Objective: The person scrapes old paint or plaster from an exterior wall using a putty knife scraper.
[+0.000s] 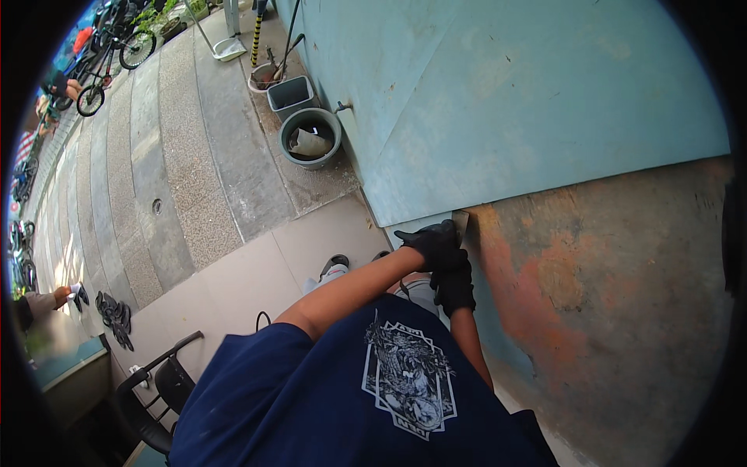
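Note:
Both my hands wear black gloves and overlap at the near left corner of a large flat surface. My left hand (433,246) is closed around a tool whose flat grey blade (461,226), like a scraper's, juts past the fingers. Just below it is my right hand (454,288), pressed against the left, its fingers mostly hidden. The blade touches or nearly touches the surface where a pale blue painted sheet (529,101) borders a worn brown and orange area (591,288). The tool's handle is covered by the gloves.
Left of the blue sheet stand a round grey bucket (336,148) with scraps inside and a rectangular grey bin (291,96). A dustpan (229,50) lies beyond. A black chair (173,385) and a dark pair of gloves (114,319) are at lower left; bicycles (109,70) stand farther off.

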`<state>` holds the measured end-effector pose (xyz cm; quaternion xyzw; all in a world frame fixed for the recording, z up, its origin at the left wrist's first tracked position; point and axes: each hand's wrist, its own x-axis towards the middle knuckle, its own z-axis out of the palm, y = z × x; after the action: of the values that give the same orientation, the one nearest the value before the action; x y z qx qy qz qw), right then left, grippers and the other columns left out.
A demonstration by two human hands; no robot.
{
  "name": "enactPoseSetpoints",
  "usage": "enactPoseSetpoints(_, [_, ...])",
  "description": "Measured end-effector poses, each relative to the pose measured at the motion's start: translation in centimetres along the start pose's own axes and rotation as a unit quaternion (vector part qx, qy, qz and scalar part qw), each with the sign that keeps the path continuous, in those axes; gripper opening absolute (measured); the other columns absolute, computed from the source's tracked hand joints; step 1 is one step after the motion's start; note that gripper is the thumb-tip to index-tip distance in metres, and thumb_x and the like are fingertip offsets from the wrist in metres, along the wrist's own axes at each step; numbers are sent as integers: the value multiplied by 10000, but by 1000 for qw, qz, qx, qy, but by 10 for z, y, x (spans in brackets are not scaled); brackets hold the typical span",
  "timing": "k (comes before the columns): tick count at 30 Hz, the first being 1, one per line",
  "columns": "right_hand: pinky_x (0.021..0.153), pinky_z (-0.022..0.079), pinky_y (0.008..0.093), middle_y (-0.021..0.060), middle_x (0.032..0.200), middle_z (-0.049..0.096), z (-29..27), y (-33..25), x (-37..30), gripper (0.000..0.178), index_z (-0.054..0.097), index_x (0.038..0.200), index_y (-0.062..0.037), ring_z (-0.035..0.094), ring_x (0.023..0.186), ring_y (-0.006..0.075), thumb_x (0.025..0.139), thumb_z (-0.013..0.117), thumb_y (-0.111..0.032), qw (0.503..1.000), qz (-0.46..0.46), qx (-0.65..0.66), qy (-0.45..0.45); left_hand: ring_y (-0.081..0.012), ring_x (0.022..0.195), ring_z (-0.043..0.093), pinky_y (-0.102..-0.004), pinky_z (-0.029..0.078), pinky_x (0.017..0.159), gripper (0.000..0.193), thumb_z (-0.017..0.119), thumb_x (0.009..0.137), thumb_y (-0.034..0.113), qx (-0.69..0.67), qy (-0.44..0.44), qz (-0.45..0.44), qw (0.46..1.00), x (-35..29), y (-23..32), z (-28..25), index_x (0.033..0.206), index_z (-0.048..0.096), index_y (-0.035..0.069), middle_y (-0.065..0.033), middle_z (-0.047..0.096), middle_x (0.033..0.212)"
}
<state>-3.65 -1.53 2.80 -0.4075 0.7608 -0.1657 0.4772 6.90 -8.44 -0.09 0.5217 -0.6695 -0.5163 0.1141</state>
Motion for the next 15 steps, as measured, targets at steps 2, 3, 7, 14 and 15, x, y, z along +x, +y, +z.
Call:
enactPoseSetpoints(2, [377, 399, 334, 75, 547, 553, 3, 43, 19, 150, 594, 898, -35, 556, 427, 177, 844, 620, -173, 997, -46, 55, -3, -411, 1108, 616, -447, 480, 946, 669, 636, 793, 482, -6, -23, -17, 1000, -16, 20, -13, 1171, 530, -60, -298, 624, 1136])
enactPoseSetpoints(3, [361, 375, 317, 55, 538, 543, 5, 56, 27, 142, 584, 879, -46, 537, 415, 159, 873, 607, -187, 990, -99, 104, -12, -411, 1108, 616, -447, 480, 946, 669, 636, 793, 482, 0, -26, -13, 1000, -18, 19, -10, 1171, 530, -60, -298, 624, 1136])
enactPoseSetpoints(7, [381, 372, 306, 41, 541, 537, -7, 54, -12, 161, 557, 840, -53, 517, 420, 154, 908, 581, -197, 988, -122, 79, -42, -424, 1091, 619, -441, 458, 988, 928, 663, 757, 628, -7, -88, 23, 996, -34, 18, -9, 1324, 437, -71, -308, 581, 1240])
enactPoseSetpoints(14, [447, 415, 291, 35, 586, 533, -23, 125, -82, 446, 517, 1327, -27, 507, 461, 140, 898, 539, -146, 943, 0, 333, 11, -542, 1300, 386, -499, 361, 1067, 1201, 780, 734, 472, -36, 270, 338, 901, -47, 39, 25, 1487, 63, -129, -439, 83, 1509])
enactPoseSetpoints(15, [451, 423, 295, 30, 597, 532, -23, 127, -91, 562, 446, 1431, -34, 503, 459, 141, 887, 543, -132, 936, 22, 352, 12, -542, 1300, 386, -499, 361, 1067, 1201, 780, 734, 472, -38, 270, 339, 901, -31, 32, 30, 1487, 63, -129, -439, 83, 1509])
